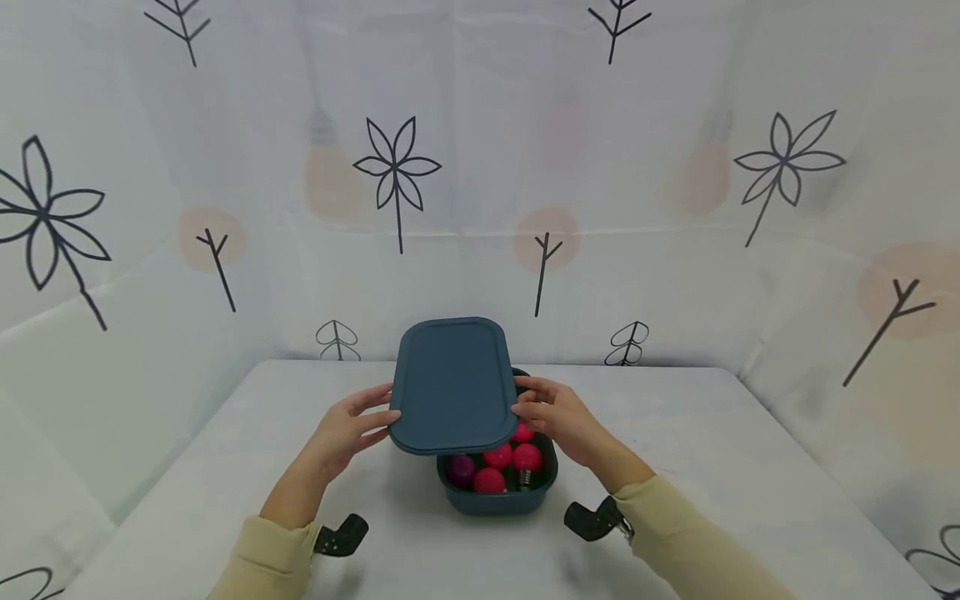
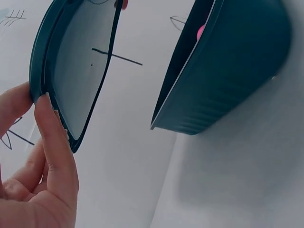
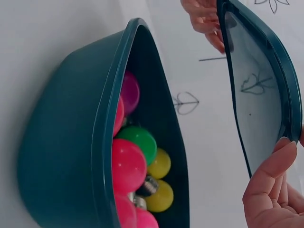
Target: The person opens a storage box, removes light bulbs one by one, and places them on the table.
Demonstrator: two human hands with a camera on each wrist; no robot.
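Note:
A dark teal lid is held up by both hands above a matching deep box, apart from its rim. My left hand pinches the lid's left edge between thumb and fingers. On the opposite edge, my right hand grips it the same way. Colored light bulbs with metal screw bases fill part of the box: pink-red bulbs, a purple bulb, a green bulb and yellow bulbs. The lid hides the box's far left portion in the head view.
The box stands on a white table, whose back edge meets a pale curtain printed with plants. Black wrist-camera mounts stick out from both sleeves, low over the tabletop.

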